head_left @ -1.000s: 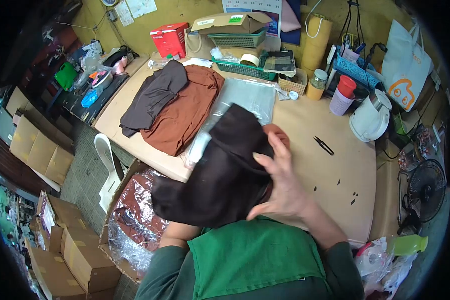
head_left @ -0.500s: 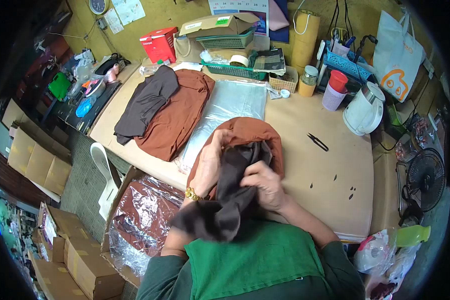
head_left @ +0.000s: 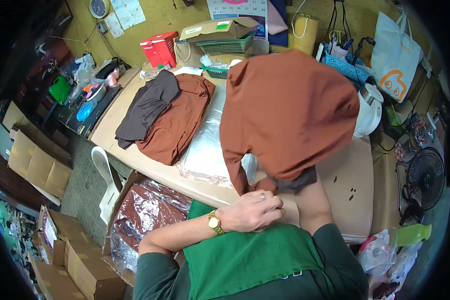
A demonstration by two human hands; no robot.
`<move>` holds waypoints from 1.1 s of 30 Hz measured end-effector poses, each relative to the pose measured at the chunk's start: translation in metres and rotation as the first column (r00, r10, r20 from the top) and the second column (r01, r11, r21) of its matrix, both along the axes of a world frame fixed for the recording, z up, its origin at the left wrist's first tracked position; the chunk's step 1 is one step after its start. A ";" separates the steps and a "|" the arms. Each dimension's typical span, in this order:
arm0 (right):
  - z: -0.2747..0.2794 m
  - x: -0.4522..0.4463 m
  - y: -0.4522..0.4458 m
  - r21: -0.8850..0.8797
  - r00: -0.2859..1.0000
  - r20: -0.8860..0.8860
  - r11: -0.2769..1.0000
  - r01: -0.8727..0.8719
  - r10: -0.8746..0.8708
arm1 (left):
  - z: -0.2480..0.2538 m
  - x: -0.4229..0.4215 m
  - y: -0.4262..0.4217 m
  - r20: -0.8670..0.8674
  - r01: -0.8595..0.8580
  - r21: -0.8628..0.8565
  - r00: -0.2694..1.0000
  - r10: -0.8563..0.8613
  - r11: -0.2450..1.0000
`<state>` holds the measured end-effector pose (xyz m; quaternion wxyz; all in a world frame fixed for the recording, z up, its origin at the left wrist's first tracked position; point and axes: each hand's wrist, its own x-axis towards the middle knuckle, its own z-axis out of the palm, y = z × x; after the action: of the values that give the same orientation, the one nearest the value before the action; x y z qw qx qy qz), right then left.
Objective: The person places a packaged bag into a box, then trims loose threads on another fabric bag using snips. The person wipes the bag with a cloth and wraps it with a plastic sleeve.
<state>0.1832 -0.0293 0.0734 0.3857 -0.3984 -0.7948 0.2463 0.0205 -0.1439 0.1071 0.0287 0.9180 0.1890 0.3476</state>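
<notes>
A rust-brown cloth garment with a rounded, billowing shape is held up over the table, and a dark brown cloth edge shows underneath it. My left hand, below a gold watch, is closed on the garment's narrow hanging end. My right forearm reaches up under the garment; the cloth hides that hand and its fingers. To the left lie a folded rust-brown garment and a dark brown cloth partly over it. A stack of clear plastic bags is partly covered by the raised garment.
A cardboard box at the table's left holds plastic-wrapped brown cloth. A white kettle, a blue basket and a green basket stand along the back. A fan is at right, a white chair at left.
The rust-brown garment has been lifted and spread open, its outer side now showing over most of the dark cloth. My left hand has come down toward me; my right hand has gone under the cloth.
</notes>
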 end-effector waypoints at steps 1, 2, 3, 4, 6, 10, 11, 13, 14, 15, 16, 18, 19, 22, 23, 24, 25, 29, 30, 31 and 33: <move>0.004 -0.001 0.002 0.015 1.000 -0.007 1.000 0.010 -0.010 | -0.019 0.003 0.006 -0.029 0.138 -0.179 0.989 -0.146 0.974; 0.008 -0.004 0.003 0.028 1.000 -0.013 0.999 0.015 -0.015 | -0.030 0.008 0.017 0.051 0.013 -0.142 0.999 -0.005 0.990; 0.012 -0.005 0.006 0.033 1.000 -0.006 0.999 0.019 -0.019 | -0.044 0.005 0.036 0.064 -0.081 -0.097 0.994 0.087 0.992; 0.019 -0.006 0.009 0.042 1.000 -0.002 0.999 0.027 -0.027 | -0.050 0.001 0.057 0.077 -0.173 -0.042 0.981 0.176 0.984; 0.031 -0.005 0.019 0.051 0.999 0.016 0.998 0.045 -0.045 | -0.037 -0.012 0.074 0.170 -0.412 -0.124 0.887 0.428 0.903; 0.069 0.006 0.050 -0.030 0.987 0.149 0.998 0.062 -0.057 | -0.009 -0.040 0.103 0.564 -0.691 0.016 0.603 0.564 0.723; 0.077 0.006 0.059 -0.084 0.974 0.223 0.995 0.053 -0.033 | -0.008 -0.037 0.114 0.592 -0.795 0.127 0.541 0.598 0.593; 0.073 -0.003 0.065 -0.065 0.955 0.289 0.994 0.086 -0.063 | 0.019 -0.037 0.125 0.567 -0.890 0.104 0.421 0.708 0.445; 0.057 -0.016 0.061 0.085 0.958 0.219 0.982 0.168 -0.183 | 0.020 -0.046 0.134 0.566 -0.889 0.108 0.423 0.708 0.445; 0.039 -0.031 0.056 0.318 0.946 0.022 0.899 0.301 -0.324 | 0.015 -0.058 0.145 0.588 -0.876 0.031 0.405 0.700 0.481; 0.030 -0.039 0.048 0.399 0.927 -0.076 0.841 0.367 -0.368 | 0.004 -0.074 0.154 0.607 -0.855 -0.045 0.388 0.694 0.517; 0.051 -0.035 0.044 0.168 0.936 0.117 0.936 0.310 -0.332 | 0.017 -0.100 0.147 -0.250 -0.904 -0.188 0.422 0.871 0.384; 0.055 -0.034 0.040 -0.093 0.927 0.291 0.957 0.274 -0.237 | 0.023 -0.090 0.144 -0.358 -0.923 -0.247 0.370 0.857 0.295; -0.005 -0.020 0.063 0.209 0.923 -0.005 0.903 0.377 -0.384 | -0.037 -0.099 0.149 0.324 -0.881 0.241 0.468 0.822 0.407; 0.012 -0.023 0.038 0.036 0.952 0.016 0.952 0.305 -0.306 | -0.036 -0.097 0.144 0.290 -0.855 0.340 0.491 0.821 0.391; 0.015 -0.020 0.043 0.037 0.951 0.020 0.951 0.307 -0.308 | -0.019 -0.092 0.135 0.292 -0.856 0.337 0.492 0.820 0.393; 0.018 -0.015 0.050 0.006 0.935 0.271 0.971 0.238 -0.231 | -0.003 -0.087 0.122 -0.135 -0.906 -0.013 0.420 0.897 0.422; -0.008 -0.017 0.030 0.214 0.908 -0.005 0.887 0.410 -0.418 | 0.013 -0.073 0.089 -0.010 -0.878 -0.051 0.478 0.878 0.477; 0.001 -0.015 0.016 0.202 0.902 -0.028 0.882 0.426 -0.430 | 0.010 -0.076 0.088 0.196 -0.773 0.264 0.628 0.753 0.577; -0.015 -0.003 0.036 0.011 0.930 0.251 0.962 0.274 -0.268 | 0.006 -0.080 0.088 -0.133 -0.836 -0.029 0.546 0.827 0.547; 0.022 0.002 0.025 -0.327 0.845 0.532 0.934 0.145 0.054 | 0.022 -0.072 0.075 -0.532 -0.906 -0.245 0.423 0.733 0.345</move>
<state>0.1856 -0.0042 0.0954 0.0778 -0.5329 -0.8028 0.2559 -0.0512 -0.0694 0.1289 0.0514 0.6912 0.7150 0.0916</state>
